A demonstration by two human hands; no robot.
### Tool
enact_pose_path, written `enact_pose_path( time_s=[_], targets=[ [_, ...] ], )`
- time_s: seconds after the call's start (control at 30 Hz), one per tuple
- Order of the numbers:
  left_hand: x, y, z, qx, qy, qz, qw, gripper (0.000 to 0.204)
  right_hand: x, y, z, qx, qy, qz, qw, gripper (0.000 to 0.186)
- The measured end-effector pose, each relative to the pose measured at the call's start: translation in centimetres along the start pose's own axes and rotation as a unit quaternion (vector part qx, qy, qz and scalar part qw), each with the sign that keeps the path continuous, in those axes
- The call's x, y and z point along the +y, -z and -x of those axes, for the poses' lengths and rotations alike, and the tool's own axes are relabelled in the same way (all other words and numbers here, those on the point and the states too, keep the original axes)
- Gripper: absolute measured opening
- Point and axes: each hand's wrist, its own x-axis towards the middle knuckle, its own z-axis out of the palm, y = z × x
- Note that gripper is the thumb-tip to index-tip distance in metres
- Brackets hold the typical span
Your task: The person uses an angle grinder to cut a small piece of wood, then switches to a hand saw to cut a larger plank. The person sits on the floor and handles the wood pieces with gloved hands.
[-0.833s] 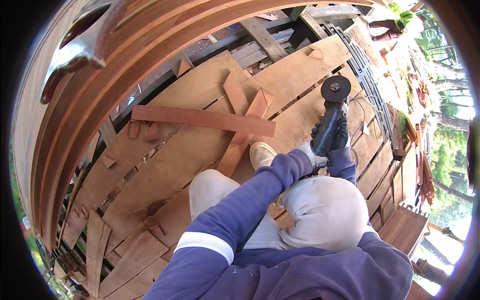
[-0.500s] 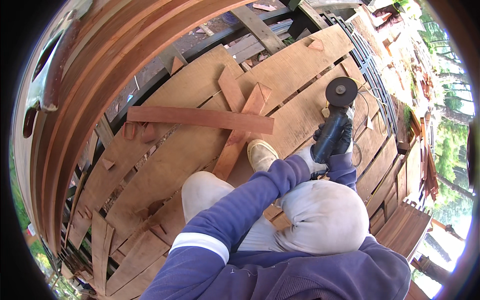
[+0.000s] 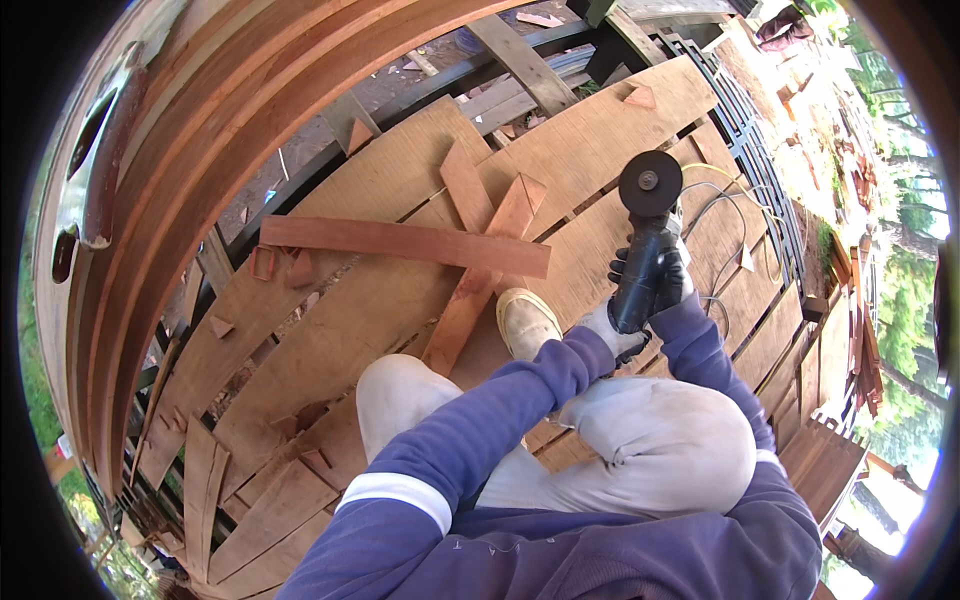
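Both my hands, in grey and black gloves, are wrapped round the dark body of an angle grinder [image 3: 640, 280]. Its round black disc [image 3: 640, 196] points away from me. My left hand [image 3: 606, 322] closes on the rear end of the body; my right hand [image 3: 674, 276] grips it further forward, on the right side. Left of the grinder lies a long reddish wooden strip [image 3: 390, 243], resting across another strip [image 3: 470, 306]. A shorter wooden piece [image 3: 464, 184] lies at an angle beyond them. My shoe [image 3: 528, 322] is beside the crossed strips.
Wide planks [image 3: 400, 290] with gaps between them form the platform under me. A grey cable [image 3: 742, 232] loops right of the grinder. Small wood offcuts [image 3: 221, 327] are scattered at the left. Large curved timbers [image 3: 200, 160] rise along the left; dark metal bars [image 3: 735, 120] edge the right.
The grinder, held in both hands, has shifted slightly to the left. My right forearm has swung out, and more of its sleeve shows beside my knee. The wooden strips have stayed in place.
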Motion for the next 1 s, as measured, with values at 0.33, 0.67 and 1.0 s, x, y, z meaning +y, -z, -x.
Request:
enact_pose_path(
  time_s=[0.33,0.67,1.0],
  targets=[
    [-8.0,6.7,-3.5,-0.001,-0.018,-0.144,0.989,0.079,0.9,0.8,-5.6,-0.056,-0.047,0.269,0.960,0.034],
    [-6.2,20.8,-2.2,0.226,0.241,-0.484,0.810,0.100,3.7,5.1,-3.8,-0.091,-0.063,0.636,0.764,0.056],
    [-6.1,21.1,-3.8,0.159,0.271,-0.519,0.795,0.100,4.9,6.2,-3.7,-0.097,-0.067,0.675,0.729,0.061]
  ],
)
